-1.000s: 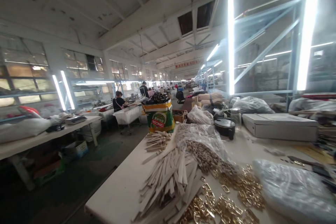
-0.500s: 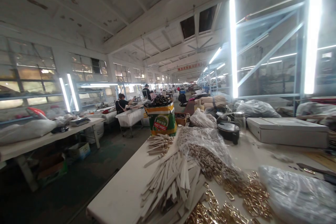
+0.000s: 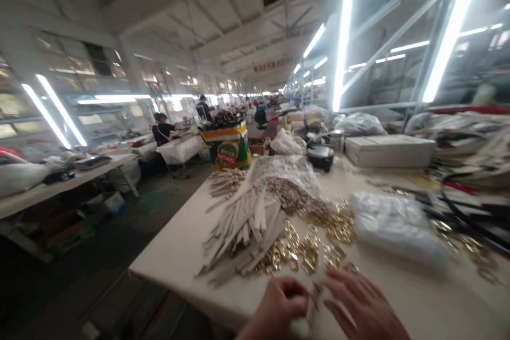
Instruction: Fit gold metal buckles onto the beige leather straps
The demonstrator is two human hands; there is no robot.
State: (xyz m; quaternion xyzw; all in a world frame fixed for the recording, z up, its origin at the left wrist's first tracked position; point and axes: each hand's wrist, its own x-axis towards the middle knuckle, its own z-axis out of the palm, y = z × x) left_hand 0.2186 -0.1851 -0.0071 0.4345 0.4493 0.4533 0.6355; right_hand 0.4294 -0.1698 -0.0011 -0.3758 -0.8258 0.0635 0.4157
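Fingers of our left hand [image 3: 281, 303] curl in toward the thumb at the edge of a thin strip [image 3: 314, 305], and blur stops us from telling whether they grip it or only sit beside it. That strip lies between our two hands, low in view, its long axis running roughly from 12 to 6 o'clock. From the left fingertips it lies at 3 o'clock, just beside or touching; from our right hand [image 3: 360, 300] it lies at 9 o'clock. Our left hand looks the nearer. Our right fingers are stretched out and spread, thumb apart, holding nothing that we can see.

Outward from the strip, we have loose gold buckles [image 3: 309, 255] at 12 o'clock, near the fingertips, and a fanned pile of pale strips [image 3: 245, 234] between 10 and 11. A clear plastic bag [image 3: 285, 170] of small pieces lies farther off, just short of 12, and a wrapped packet [image 3: 394, 226] sits toward 2. All of these lie on our pale table [image 3: 171, 257]. Well beyond, a green-and-yellow box [image 3: 227, 151] stands at 11 and a white box [image 3: 390, 151] at 1.
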